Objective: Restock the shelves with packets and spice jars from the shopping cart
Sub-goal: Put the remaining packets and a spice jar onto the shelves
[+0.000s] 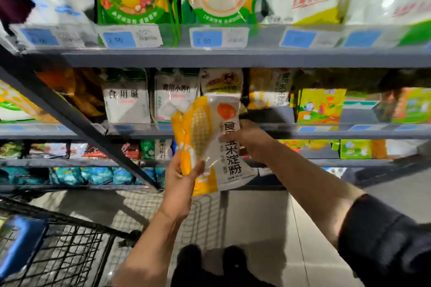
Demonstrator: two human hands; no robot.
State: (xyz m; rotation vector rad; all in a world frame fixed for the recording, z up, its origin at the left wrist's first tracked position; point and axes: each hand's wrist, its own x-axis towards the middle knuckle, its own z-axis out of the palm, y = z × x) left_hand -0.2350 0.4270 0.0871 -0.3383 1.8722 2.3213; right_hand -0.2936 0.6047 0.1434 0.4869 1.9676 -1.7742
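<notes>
A yellow and white packet of corn starch [207, 140] is held up in front of the middle shelf [326, 131], tilted to the left. My left hand [180, 176] grips its lower left corner, thumb across the front. My right hand [248, 138] pinches its right edge, thumb on the front. Behind the packet, on the middle shelf, stand white packets [127, 98] and a matching corn starch packet [270, 91]. The black wire shopping cart [65, 247] is at the lower left.
The upper shelf [233, 56] carries green, yellow and white bags with blue price tags. Lower shelves hold more packets. A grey diagonal shelf post [77, 121] crosses the left side. A blue part [21, 240] sits on the cart. My shoes [210, 261] stand on the tiled floor.
</notes>
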